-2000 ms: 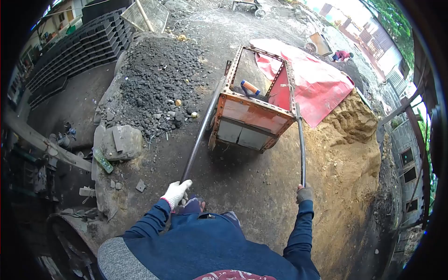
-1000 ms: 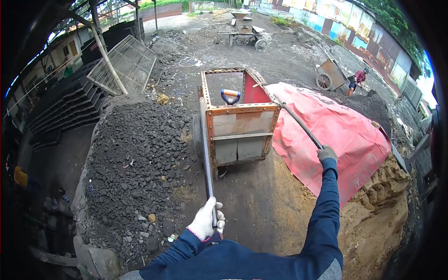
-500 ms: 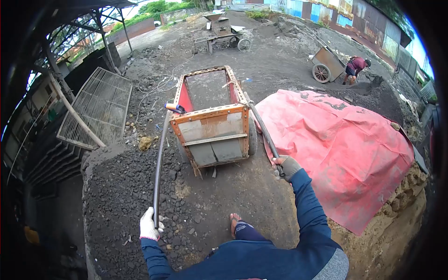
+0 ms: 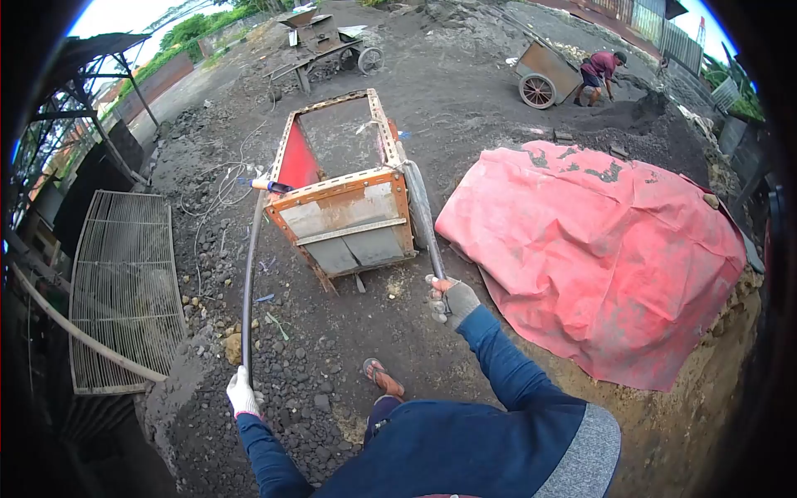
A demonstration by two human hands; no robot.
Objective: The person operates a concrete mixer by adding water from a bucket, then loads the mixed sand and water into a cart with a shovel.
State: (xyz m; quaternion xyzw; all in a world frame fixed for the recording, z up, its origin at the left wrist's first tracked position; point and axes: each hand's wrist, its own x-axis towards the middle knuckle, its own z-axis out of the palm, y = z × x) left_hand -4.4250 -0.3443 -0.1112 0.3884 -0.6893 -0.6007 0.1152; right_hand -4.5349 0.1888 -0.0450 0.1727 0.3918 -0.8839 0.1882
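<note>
My left hand, in a white glove, is wrapped round the end of the left handle of a handcart. Closed on the end of the right handle is my right hand, in a grey glove that leaves the fingers showing. The handcart stands ahead of me, a box with an orange-brown frame, grey rear panel and red inner side. Its two dark handles reach back toward me. A small dark blue and orange item sits at the left rear corner of the box.
A pink tarp covers a mound at my right. To the left leans a slatted metal screen beside a drop. Stones litter the dark ground. Far right, a person bends near another cart; a machine with wheels stands ahead.
The view has swung right and forward, and the handcart has turned and shifted left in view. My foot has moved forward. Both hands keep hold of the handles.
</note>
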